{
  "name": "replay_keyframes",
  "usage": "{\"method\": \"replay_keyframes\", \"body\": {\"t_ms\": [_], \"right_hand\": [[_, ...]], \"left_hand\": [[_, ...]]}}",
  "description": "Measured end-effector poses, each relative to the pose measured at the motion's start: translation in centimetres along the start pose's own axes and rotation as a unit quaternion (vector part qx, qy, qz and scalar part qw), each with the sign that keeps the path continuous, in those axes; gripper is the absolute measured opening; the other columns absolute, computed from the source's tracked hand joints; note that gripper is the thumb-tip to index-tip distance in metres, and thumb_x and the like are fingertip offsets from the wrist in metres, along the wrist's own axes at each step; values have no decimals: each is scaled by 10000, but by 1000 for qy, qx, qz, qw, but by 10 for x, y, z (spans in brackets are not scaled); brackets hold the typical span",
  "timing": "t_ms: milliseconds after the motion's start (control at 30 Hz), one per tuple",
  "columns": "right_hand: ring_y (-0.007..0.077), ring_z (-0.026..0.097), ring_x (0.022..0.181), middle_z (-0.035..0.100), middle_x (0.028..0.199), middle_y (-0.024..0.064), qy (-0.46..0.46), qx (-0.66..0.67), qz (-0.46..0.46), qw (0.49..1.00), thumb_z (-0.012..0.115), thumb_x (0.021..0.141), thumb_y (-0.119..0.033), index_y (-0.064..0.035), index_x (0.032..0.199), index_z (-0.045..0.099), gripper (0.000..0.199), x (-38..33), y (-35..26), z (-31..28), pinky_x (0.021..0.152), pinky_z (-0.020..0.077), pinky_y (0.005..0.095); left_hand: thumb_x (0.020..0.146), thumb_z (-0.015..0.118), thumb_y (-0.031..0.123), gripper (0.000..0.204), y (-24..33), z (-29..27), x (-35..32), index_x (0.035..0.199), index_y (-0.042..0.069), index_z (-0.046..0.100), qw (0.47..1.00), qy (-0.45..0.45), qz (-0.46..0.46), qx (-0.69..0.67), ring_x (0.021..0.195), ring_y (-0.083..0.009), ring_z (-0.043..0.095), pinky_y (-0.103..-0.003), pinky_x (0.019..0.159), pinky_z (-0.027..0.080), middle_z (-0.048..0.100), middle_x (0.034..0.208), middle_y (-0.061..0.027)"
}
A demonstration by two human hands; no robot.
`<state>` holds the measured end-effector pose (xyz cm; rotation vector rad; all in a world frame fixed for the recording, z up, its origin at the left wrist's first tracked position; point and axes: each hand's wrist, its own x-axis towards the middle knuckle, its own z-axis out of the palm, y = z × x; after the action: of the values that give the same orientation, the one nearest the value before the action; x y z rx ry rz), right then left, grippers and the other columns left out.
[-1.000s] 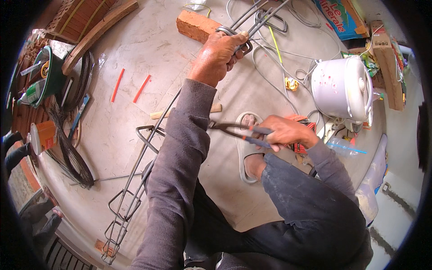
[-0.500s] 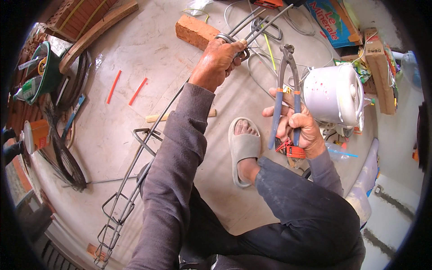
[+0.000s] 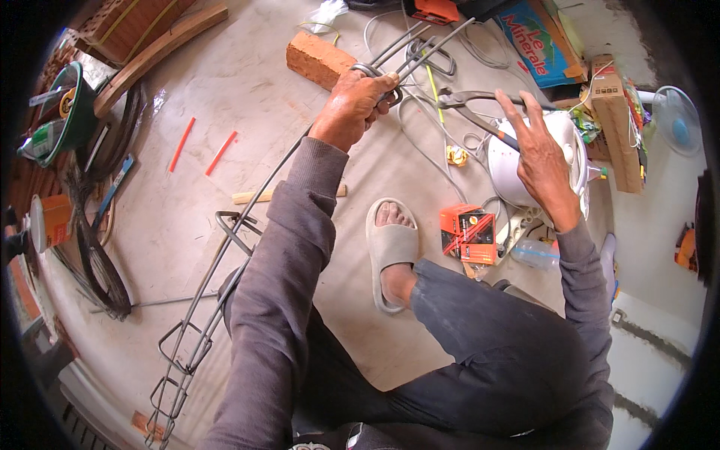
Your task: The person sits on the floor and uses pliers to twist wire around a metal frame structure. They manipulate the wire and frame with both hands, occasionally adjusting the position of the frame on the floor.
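Observation:
My left hand (image 3: 352, 111) is closed around the far part of a rebar cage (image 3: 238, 234), next to bunched stirrups (image 3: 367, 70). The cage's long thin rods run from the lower left, under my left forearm, to the upper middle, with rectangular stirrups along them. My right hand (image 3: 546, 169) holds steel-fixing pincers (image 3: 471, 111) with blue handles. Their handles are spread, the fingers stretch over them, and the jaws point left toward the rod ends, apart from them. A reddish brick (image 3: 321, 58) lies on the floor just beyond my left hand.
A white lidded pail (image 3: 510, 169) stands under my right hand. Nearby are a red-and-black box (image 3: 469, 234), cables (image 3: 420, 135) and cardboard boxes (image 3: 616, 127). Left lie red straws (image 3: 182, 144), a wood stick (image 3: 289, 194), tie wire (image 3: 97, 262) and a green basin (image 3: 77, 120).
My right hand has moved up and away from my lap, swinging the pincers from upright to nearly sideways, jaws toward the rods. My left hand keeps its hold on the cage.

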<state>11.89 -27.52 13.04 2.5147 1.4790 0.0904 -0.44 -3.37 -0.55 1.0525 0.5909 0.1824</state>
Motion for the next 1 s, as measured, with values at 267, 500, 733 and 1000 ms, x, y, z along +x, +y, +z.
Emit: {"method": "replay_keyframes", "body": {"t_ms": [267, 500, 733, 1000], "right_hand": [[371, 536, 1269, 348, 1496, 211, 52, -123, -84, 987, 602, 751, 135, -261, 1563, 294, 955, 33, -14, -3, 1016, 507, 415], [354, 541, 1272, 355, 1499, 198, 84, -171, -107, 976, 607, 791, 83, -258, 1568, 285, 908, 40, -21, 2, 1056, 498, 398], [356, 545, 1266, 358, 1499, 196, 110, -223, -121, 961, 606, 803, 66, -264, 1572, 281, 898, 43, -24, -2, 1065, 493, 392], [347, 547, 1244, 367, 1488, 192, 120, -222, -119, 960, 608, 812, 42, -266, 1577, 282, 887, 42, -23, -1, 1051, 496, 392]], "left_hand": [[930, 682, 282, 215, 2, -4, 2, 936, 78, 614, 999, -32, -8, 13, 477, -15, 466, -191, 366, 272, 667, 766, -7], [921, 690, 282, 272, 2, 4, -3, 835, 42, 595, 1000, 18, -5, -6, 477, -65, 407, -234, 408, 303, 551, 638, -21], [953, 647, 232, 181, -3, -2, 4, 936, 78, 552, 1000, -13, -4, 3, 454, -20, 476, -208, 322, 242, 664, 766, -50], [946, 660, 256, 223, -1, 1, 2, 887, 77, 542, 1000, -7, -9, 3, 482, -43, 473, -224, 366, 265, 626, 726, -44]]}}
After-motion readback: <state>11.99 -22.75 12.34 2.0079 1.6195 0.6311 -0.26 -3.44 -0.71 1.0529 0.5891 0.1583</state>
